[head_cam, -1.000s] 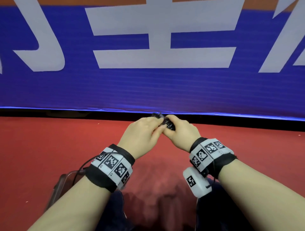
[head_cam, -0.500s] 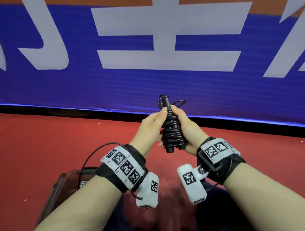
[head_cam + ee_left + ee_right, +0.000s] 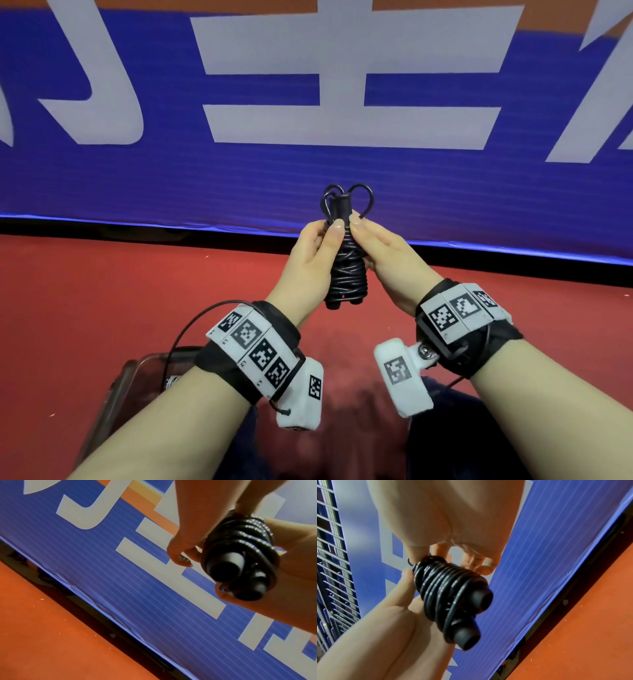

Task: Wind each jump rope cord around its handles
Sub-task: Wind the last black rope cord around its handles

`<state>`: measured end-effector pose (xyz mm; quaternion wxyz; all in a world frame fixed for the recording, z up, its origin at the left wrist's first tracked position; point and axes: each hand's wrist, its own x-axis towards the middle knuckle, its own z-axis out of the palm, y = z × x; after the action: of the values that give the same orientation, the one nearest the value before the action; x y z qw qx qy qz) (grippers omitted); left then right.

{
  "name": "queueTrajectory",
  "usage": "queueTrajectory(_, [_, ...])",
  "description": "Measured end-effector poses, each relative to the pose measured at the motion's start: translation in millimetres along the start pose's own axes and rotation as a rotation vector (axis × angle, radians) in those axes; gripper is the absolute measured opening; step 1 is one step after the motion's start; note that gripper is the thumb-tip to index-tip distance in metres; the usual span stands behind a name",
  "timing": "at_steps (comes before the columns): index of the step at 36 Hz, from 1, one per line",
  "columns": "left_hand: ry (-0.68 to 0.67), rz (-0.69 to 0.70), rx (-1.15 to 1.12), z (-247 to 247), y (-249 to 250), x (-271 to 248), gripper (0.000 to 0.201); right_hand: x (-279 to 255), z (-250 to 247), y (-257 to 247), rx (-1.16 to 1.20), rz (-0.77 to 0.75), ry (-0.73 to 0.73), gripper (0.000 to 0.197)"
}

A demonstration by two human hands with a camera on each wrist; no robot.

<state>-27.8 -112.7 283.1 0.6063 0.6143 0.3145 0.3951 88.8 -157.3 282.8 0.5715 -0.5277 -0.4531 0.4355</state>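
Note:
A black jump rope [image 3: 346,270] stands upright between my hands, its thin cord coiled many times around the two handles held side by side. The handle butts [image 3: 342,303] stick out below and small cord loops [image 3: 346,197] stand out at the top. My left hand [image 3: 315,253] grips the bundle from the left with its thumb up the front. From the right, my right hand [image 3: 383,253] grips it with its thumb near the top. The left wrist view shows the coils [image 3: 240,545] and left hand [image 3: 185,545]. Coils [image 3: 447,588] and right hand [image 3: 462,545] fill the right wrist view.
A blue banner [image 3: 308,178] with large white characters stands close ahead above a black base strip. Red floor [image 3: 102,308] spreads below. A clear plastic bin [image 3: 137,373] sits at my lower left. Metal wire racks [image 3: 332,561] show at the left of the right wrist view.
The wound rope has been lifted from a low, mostly hidden position to upright at chest height. Both thumbs have moved up to the upper coils.

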Motion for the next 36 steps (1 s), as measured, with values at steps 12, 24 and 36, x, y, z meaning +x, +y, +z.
queueTrajectory(12, [-0.042, -0.193, -0.486, -5.8, -0.3, 4.9, 0.037, 5.0, 4.3, -1.3, 0.304, -0.059, 0.161, 0.031])
queueTrajectory(24, [0.128, -0.142, -0.362, -1.7, -9.4, 8.9, 0.019, 6.8, 16.4, 4.8, -0.011, -0.179, 0.299, 0.025])
queueTrajectory(36, [0.138, -0.159, -0.167, 4.2, -11.8, 10.0, 0.039, 9.8, 21.6, 9.3, -0.251, -0.225, 0.357, 0.026])
